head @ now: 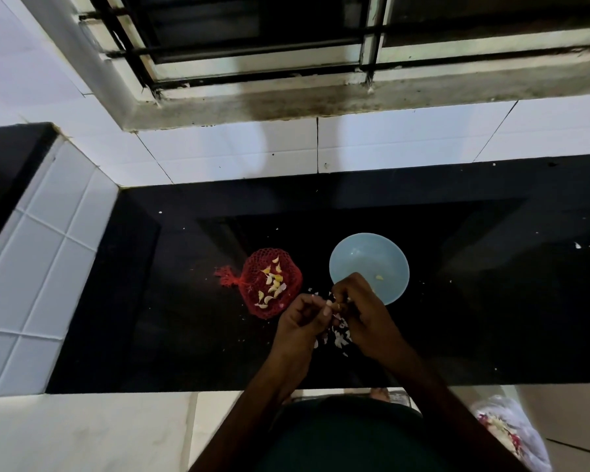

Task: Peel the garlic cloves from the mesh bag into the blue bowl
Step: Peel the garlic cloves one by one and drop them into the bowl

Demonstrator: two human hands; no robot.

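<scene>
Counter: a glossy black slab [457, 301] fills the middle of the view; it reflects the window dimly and is dotted with pale specks.
Walls: white tiles [218, 148] run behind the counter at 12 o'clock and along a raised ledge at 9 o'clock.
Window: a barred window [252, 35] at 12 o'clock with dark glass and a stained, grimy sill.
Mesh bag: the red mesh bag [258, 267] lies open on the counter at 9 o'clock of the bowl, near it but apart, with pale unpeeled cloves [273, 284] spread inside.
Blue bowl: the blue bowl [368, 257] sits upright at 1 o'clock of the hands, with one yellowish peeled clove [379, 277] in it.
Left hand: the left hand [300, 318] has its fingers curled, pinching the held clove [334, 304].
Right hand: the right hand [365, 308] also has its fingers curled, clamped on the same clove from the other side, and overlaps the bowl's near rim.
Peels: white skin scraps [341, 335] lie on the counter under the hands.
Hard to see: the held clove is mostly covered by fingertips, and the hands hide part of the peels.
Cut off: a clear plastic bag [511, 434] at 5 o'clock runs off the frame's edge, its contents blurred; the forearms leave the frame at 6 o'clock over a dark garment [348, 434].
</scene>
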